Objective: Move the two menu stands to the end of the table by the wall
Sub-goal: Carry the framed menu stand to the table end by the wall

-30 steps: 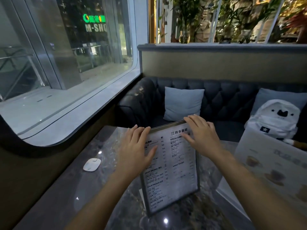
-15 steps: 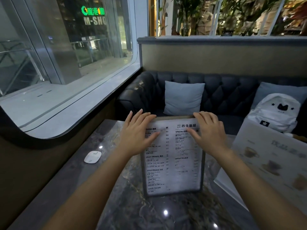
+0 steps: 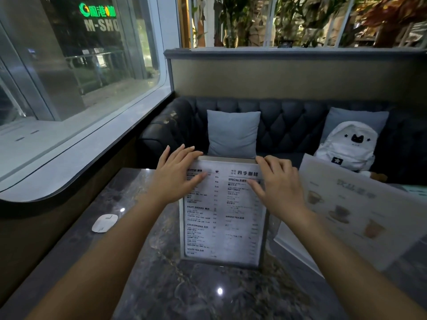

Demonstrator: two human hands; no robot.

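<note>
A framed menu stand (image 3: 223, 218) with black text stands upright in the middle of the dark marble table (image 3: 198, 292), facing me. My left hand (image 3: 176, 179) lies on its upper left corner, fingers over the top edge and thumb on the front. Over on the upper right corner sits my right hand (image 3: 280, 185), held the same way. A second menu stand (image 3: 360, 211), pale with pictures of drinks, leans at the table's right side, untouched. The wall and window (image 3: 76, 93) run along the table's left end.
A small white oval device (image 3: 104, 223) lies on the table near the left wall. Behind the table is a dark tufted sofa (image 3: 286, 125) with two blue-grey cushions (image 3: 233, 132) and a white backpack (image 3: 346, 146).
The text menu stand went from tilted and askew to upright and square to me, slightly farther away. Both hands stayed on its top corners.
</note>
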